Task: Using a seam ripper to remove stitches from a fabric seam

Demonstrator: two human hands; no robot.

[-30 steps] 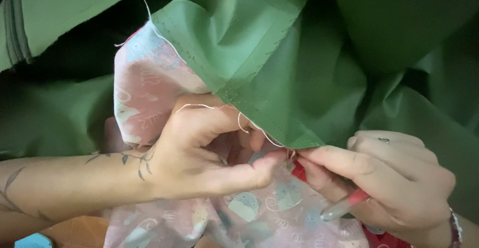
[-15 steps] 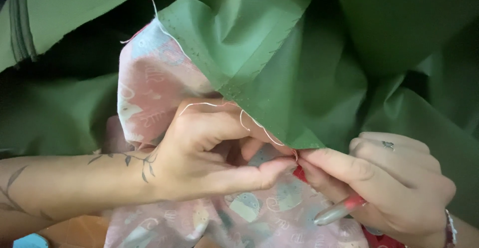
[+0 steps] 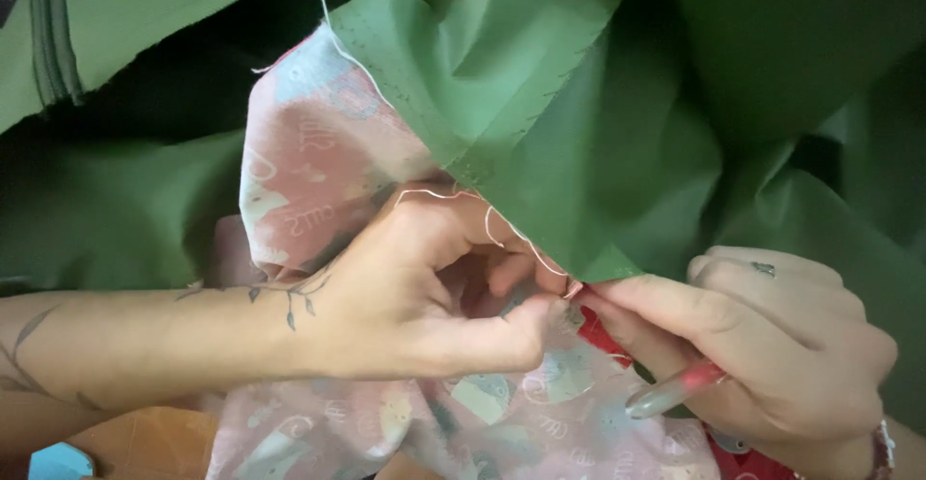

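Green woven cloth (image 3: 579, 123) fills most of the view and hangs in soft folds, and under its stitched edge lies a pink printed fabric with small pastel figures (image 3: 318, 171). The two layers meet along a seam that runs down from the top toward the hands, and both hands come together at its lower end. The left hand (image 3: 415, 297) rests on the pink printed fabric with its fingers curled closed, and thumb and forefinger pinch the edge of the layers just beside the seam, it seems in order to keep the cloth tight and flat at this spot. A thin white thread (image 3: 502, 229) loops loose over the knuckles of this hand and goes on along the seam. The right hand (image 3: 762, 345) is closed around a small tool with a red handle and a clear end (image 3: 675, 390); the handle lies across the palm, and the forefinger and thumb reach forward so the working tip touches the seam, very near to the left thumb. The tip itself is hidden between the fingers, so I cannot tell its shape. A small blue object (image 3: 58, 461) shows at the lower left corner, well apart from the work.
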